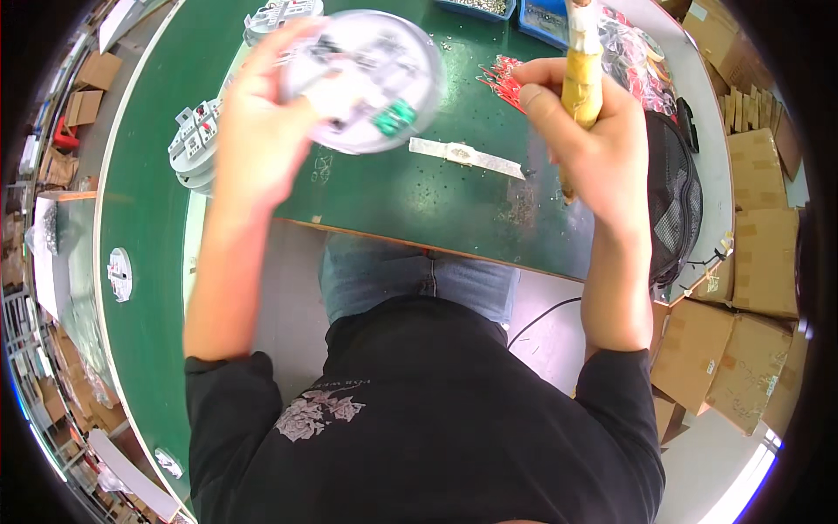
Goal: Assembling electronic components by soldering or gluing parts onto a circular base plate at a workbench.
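Note:
My left hand (262, 131) grips a round white plastic housing (371, 83) by its left side, raised over the green table. A green block (394, 118) and several dark parts sit inside the housing; motion smears the finer detail. Wrapped in my right hand (611, 153) is an upright tool with a yellow-taped body (580, 87), which looks like a power screwdriver. Its lower end comes out under my palm. The thumb and forefinger of that hand are close to a bunch of red wires (502, 80); whether they touch the wires I cannot tell.
A pale strip (467, 157) is stuck to the green table (393, 196), with small dark bits around it. Similar round housings (196, 144) are stacked at left. Blue parts bins (546, 22) stand at the back, bagged parts (633, 61) and a black mesh bag (676, 201) at right.

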Motion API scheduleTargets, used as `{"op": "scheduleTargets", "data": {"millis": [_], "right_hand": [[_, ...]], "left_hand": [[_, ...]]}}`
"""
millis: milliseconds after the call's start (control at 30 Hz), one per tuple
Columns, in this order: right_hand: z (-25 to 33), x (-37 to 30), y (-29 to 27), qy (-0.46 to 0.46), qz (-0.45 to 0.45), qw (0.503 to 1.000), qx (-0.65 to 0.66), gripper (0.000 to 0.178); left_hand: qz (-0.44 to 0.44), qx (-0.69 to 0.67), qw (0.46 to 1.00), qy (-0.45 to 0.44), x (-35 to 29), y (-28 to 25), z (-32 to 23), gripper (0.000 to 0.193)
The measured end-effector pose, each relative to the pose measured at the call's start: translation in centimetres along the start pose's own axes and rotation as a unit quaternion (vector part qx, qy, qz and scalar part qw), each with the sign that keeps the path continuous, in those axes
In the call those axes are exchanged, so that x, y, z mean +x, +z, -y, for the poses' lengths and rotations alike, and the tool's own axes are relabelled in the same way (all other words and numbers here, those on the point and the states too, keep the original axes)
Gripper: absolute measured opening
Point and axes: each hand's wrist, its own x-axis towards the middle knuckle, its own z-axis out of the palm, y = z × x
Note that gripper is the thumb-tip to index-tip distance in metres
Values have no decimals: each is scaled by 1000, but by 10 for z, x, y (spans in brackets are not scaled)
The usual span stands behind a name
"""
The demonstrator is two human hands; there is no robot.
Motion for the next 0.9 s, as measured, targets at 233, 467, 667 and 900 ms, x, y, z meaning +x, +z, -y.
{"op": "scheduleTargets", "data": {"millis": [233, 467, 667, 900], "right_hand": [[8, -19, 8, -6, 38, 998, 40, 14], [11, -23, 9, 9, 37, 997, 60, 13], [12, -25, 6, -7, 44, 999, 26, 13], [26, -22, -2, -4, 72, 997, -24, 13]], "left_hand": [[73, 312, 925, 204, -22, 61, -22, 42], [86, 445, 846, 279, -23, 62, -46, 40], [84, 469, 826, 301, -22, 63, -52, 40], [39, 263, 908, 323, -20, 66, -7, 41]]}}
